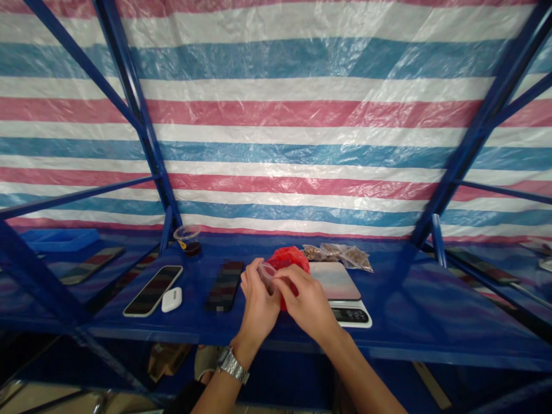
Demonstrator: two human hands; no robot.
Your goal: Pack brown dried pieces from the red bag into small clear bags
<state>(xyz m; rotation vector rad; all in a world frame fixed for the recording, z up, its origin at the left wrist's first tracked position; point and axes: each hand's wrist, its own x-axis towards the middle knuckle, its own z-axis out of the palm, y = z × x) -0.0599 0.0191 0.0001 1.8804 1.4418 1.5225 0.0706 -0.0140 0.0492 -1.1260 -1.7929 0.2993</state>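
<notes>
Plastic piece [267, 275] pinched between left hand [259, 302] and right hand [306, 302], above shelf

Both hands are closed narrow, and neither is spread. The fingertips of each meet on the small, transparent plastic piece, which is seen almost edge-on; whether it is a lid, a shallow cup or a fold of film cannot be told at this angle. The left hand stands more upright, thumb side raised, with a metal-link wristwatch [233, 365] on its wrist. The right hand comes in from the right, fingers curled over the top of the piece.

Held piece sits just in front of a crumpled red plastic bag [290, 260], and the right hand overlaps the bag. Contact between the bag and the piece cannot be told.

To the right: a digital kitchen scale [334, 282] with a pale flat top and dark display strip, its top bare. Behind it lie clear packets of brown loose material [338, 254].

To the left: a dark-screened phone [224, 286], a second phone with a pale edge [153, 290], and a white earbud case [171, 299] just beside it. Further back stands a clear cup with dark contents [187, 240], near a blue tray [60, 240].

All of this rests on a blue shelf [431, 322] in a blue steel frame [138, 115], before a striped tarpaulin [276, 115].
</notes>
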